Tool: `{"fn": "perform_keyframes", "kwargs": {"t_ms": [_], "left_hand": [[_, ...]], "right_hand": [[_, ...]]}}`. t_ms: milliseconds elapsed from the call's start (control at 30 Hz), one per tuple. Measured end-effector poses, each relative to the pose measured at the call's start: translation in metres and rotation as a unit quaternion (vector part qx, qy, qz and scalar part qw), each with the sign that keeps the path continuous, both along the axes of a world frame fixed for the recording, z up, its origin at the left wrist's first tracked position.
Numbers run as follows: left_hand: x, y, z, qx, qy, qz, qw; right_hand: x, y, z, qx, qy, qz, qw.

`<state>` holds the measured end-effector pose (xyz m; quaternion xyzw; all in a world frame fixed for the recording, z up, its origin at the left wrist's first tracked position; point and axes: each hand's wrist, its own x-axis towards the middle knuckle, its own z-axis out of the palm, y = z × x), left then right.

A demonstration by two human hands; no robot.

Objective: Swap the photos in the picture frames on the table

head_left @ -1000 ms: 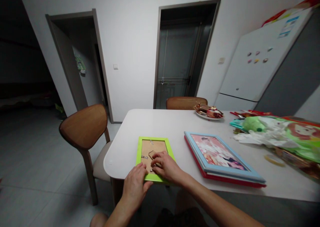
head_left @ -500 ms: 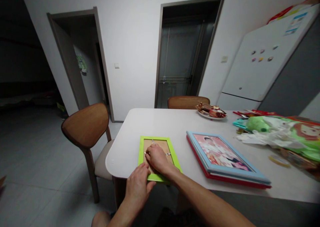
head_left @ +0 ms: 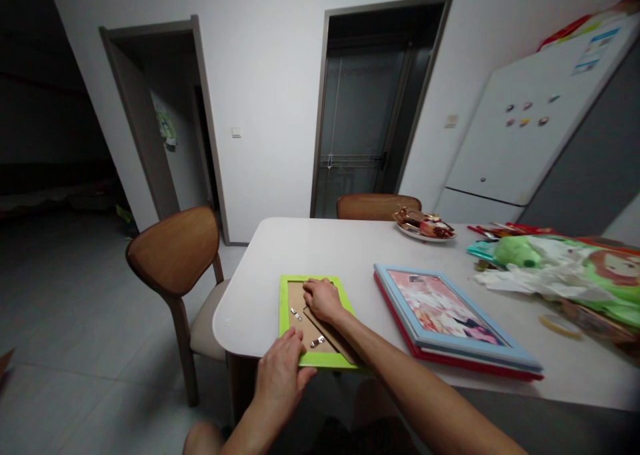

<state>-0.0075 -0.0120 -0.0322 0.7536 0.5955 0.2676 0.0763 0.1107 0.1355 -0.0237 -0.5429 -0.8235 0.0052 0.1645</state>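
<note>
A lime-green picture frame (head_left: 283,308) lies face down at the table's near edge, its brown backing board (head_left: 296,295) showing. Two small metal clips are visible on the board: a left clip (head_left: 296,314) and a near clip (head_left: 317,341). A brown stand flap (head_left: 327,331) runs slantwise under my right forearm. My left hand (head_left: 283,361) grips the frame's near left corner, fingers on top and thumb at the front edge. At the far end of the board, my right hand (head_left: 323,299) has its fingers bent together; what lies under the fingertips is hidden.
Right of the green frame rests a stack of blue and red picture frames (head_left: 450,308). Further right are a green plush bag (head_left: 520,251), white plastic and a tape roll (head_left: 560,326). A plate (head_left: 425,235) stands at the back. Wooden chairs (head_left: 175,245) flank the table.
My right hand has moved from the middle of the backing board to its far end, uncovering the left and near clips and the stand flap. My left hand stays at the corner.
</note>
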Motion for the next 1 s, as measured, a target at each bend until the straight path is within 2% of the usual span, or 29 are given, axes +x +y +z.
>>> {"fn": "perform_keyframes", "kwargs": {"t_ms": [300,600,700,800,900,1000], "left_hand": [[-0.002,0.003,0.000,-0.017,-0.006,-0.004,1.000],[-0.004,0.005,0.000,-0.025,-0.034,-0.015,0.999],[-0.005,0.006,-0.001,-0.027,-0.044,-0.013,0.999],[-0.008,0.007,-0.003,-0.028,-0.055,-0.018,0.998],[-0.009,0.007,-0.002,-0.023,-0.068,-0.032,0.997],[-0.009,0.007,0.000,-0.027,-0.070,-0.034,0.997]], "right_hand": [[0.001,0.000,0.003,-0.020,-0.021,-0.001,1.000],[0.000,-0.004,0.007,-0.037,0.006,0.013,0.999],[0.012,-0.004,0.011,-0.036,0.026,0.023,0.999],[0.037,-0.005,0.013,-0.044,0.034,0.024,0.998],[0.062,-0.008,0.012,-0.066,0.023,0.022,0.997],[0.073,-0.015,0.009,-0.073,0.016,0.022,0.997]]}}
